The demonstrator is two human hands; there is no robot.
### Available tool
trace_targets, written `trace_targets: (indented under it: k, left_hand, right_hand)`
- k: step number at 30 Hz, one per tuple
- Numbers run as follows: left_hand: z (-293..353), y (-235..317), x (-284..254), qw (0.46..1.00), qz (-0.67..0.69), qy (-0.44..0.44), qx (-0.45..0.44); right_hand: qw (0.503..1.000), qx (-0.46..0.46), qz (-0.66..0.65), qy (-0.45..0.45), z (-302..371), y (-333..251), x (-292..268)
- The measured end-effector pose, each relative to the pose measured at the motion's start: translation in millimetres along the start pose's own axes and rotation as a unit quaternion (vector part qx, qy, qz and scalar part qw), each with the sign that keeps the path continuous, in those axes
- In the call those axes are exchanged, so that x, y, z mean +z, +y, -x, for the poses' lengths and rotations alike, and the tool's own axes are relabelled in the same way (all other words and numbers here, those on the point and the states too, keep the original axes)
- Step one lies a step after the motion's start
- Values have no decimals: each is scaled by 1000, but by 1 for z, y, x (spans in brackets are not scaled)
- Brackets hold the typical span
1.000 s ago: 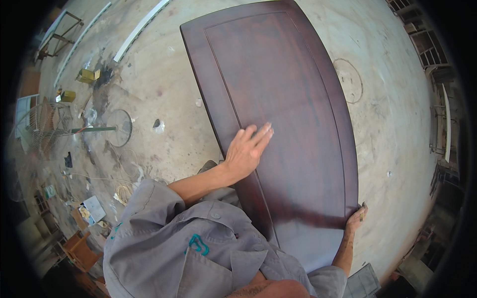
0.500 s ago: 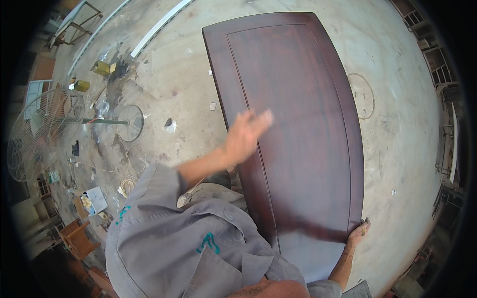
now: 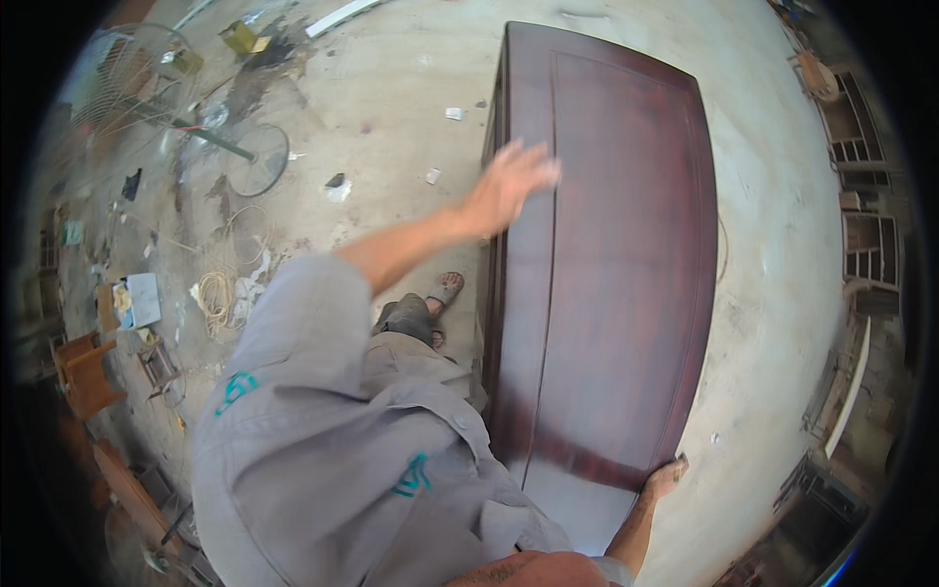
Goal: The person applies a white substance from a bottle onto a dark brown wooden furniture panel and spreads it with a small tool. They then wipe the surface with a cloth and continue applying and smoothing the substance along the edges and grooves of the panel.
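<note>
A long, dark reddish-brown wooden cabinet stretches away from me, its glossy top framed by a thin groove. Over the top's far left border is my left hand, fingers spread and slightly blurred, holding nothing; whether it touches the wood I cannot tell. My right hand grips the near right edge of the cabinet, with some of its fingers hidden by the rim. Part of the cabinet's dark left side shows beside my legs.
On the left stand a pedestal fan and a coil of pale cord. Brown wooden stools are at the lower left. Scraps litter the stained concrete floor. More wooden furniture lines the right side.
My view has shifted, so the cabinet's left side and my foot now show. My left hand has moved from the inner panel toward the left border. My right hand stays at the edge.
</note>
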State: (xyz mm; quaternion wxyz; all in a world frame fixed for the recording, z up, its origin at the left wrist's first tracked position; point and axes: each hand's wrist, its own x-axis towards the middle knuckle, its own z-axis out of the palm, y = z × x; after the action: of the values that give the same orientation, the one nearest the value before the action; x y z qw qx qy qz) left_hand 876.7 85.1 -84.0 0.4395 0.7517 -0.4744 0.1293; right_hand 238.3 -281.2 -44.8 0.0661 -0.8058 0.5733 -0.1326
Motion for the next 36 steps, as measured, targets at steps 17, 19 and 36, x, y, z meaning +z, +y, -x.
trace_targets:
  k: [17, 19, 36]
  left_hand:
    - [124, 162, 18, 976, 168, -53, 124]
    - [153, 194, 8, 937, 283, -145, 143]
    - [99, -41, -225, 706, 437, -73, -553]
  right_hand:
    - [930, -288, 40, 224, -40, -54, 7]
    - [932, -244, -235, 127, -20, -197, 5]
    - [826, -354, -372, -232, 250, -703, 86]
